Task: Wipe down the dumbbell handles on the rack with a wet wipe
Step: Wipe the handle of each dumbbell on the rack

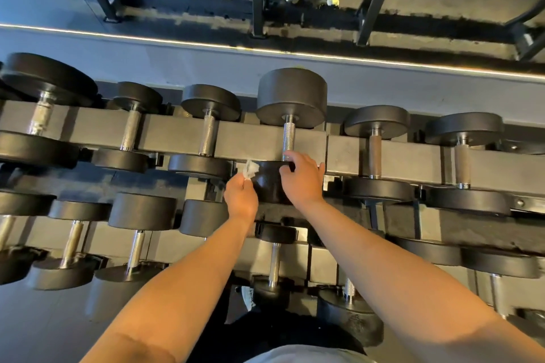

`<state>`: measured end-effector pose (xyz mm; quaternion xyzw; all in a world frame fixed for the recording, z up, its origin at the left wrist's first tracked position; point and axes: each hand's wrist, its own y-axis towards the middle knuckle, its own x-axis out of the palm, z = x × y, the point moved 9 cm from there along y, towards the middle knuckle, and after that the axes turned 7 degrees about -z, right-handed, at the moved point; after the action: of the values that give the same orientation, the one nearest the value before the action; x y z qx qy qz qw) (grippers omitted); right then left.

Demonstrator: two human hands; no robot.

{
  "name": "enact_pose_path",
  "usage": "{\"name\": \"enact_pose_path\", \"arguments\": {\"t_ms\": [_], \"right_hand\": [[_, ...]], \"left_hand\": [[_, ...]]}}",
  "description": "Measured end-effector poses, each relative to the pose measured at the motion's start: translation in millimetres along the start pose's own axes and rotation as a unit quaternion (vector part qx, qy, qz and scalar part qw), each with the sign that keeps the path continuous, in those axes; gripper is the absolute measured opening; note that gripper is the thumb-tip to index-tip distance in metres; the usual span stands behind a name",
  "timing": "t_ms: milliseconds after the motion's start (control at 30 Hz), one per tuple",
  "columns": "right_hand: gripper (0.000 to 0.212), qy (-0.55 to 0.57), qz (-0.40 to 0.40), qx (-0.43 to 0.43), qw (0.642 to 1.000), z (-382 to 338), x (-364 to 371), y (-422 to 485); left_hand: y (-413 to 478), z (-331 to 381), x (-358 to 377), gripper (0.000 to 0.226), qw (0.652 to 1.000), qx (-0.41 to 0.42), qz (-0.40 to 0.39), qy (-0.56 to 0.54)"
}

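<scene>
the left hand [240, 196] pinches the wet wipe [250, 169], at 9 o'clock from the right hand [302, 178], which curls over the near head of the dumbbell [290, 97]. the handle [289, 138] lies at 12 o'clock; the dumbbell may roll and trap that hand.

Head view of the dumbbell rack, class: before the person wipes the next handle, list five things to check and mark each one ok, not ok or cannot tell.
1. Wet wipe in hand: ok. The left hand pinches it.
2. Wipe on the handle: not ok. It is held beside the near head, off the handle.
3. Handle free to reach: ok. Its knurled length shows bare beyond the right hand's fingertips.
4. Dumbbell steadied: ok. The right hand grips the near head's top edge.
5. Wipe wet enough: cannot tell.
</scene>
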<state>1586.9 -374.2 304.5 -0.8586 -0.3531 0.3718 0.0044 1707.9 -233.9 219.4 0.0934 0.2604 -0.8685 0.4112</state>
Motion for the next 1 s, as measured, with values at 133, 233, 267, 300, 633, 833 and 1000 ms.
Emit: {"name": "enact_pose_path", "arguments": {"t_ms": [133,233,267,300,633,833,1000], "right_hand": [[0.03,0.118,0.01,0.039,0.992,4.8,-9.9,15.6],[0.029,0.114,0.022,0.074,0.99,6.0,-17.3,27.1],[0.03,0.107,0.026,0.083,0.99,4.7,-20.0,31.8],[0.03,0.101,0.027,0.093,0.99,5.1,-20.4,37.5],[0.036,0.046,0.09,0.158,0.982,19.4,-22.8,52.2],[0.039,0.025,0.092,0.165,0.982,19.3,-24.4,53.2],[0.04,0.022,0.088,0.166,0.982,19.0,-24.1,53.8]], "left_hand": [[22.4,43.9,-13.0,0.021,0.992,0.081,-0.006,0.095],[47.2,64.3,-17.1,0.024,0.994,0.086,-0.003,0.061],[55.9,72.8,-15.2,0.017,0.995,0.087,-0.02,0.049],[64.3,78.8,-5.4,0.02,0.992,0.099,-0.062,0.043],[98.1,123.0,40.5,0.023,0.993,0.05,-0.095,-0.058],[113.0,131.8,70.3,0.01,0.992,0.037,-0.118,-0.029],[118.4,137.1,79.2,0.018,0.992,0.024,-0.11,0.051]]}}
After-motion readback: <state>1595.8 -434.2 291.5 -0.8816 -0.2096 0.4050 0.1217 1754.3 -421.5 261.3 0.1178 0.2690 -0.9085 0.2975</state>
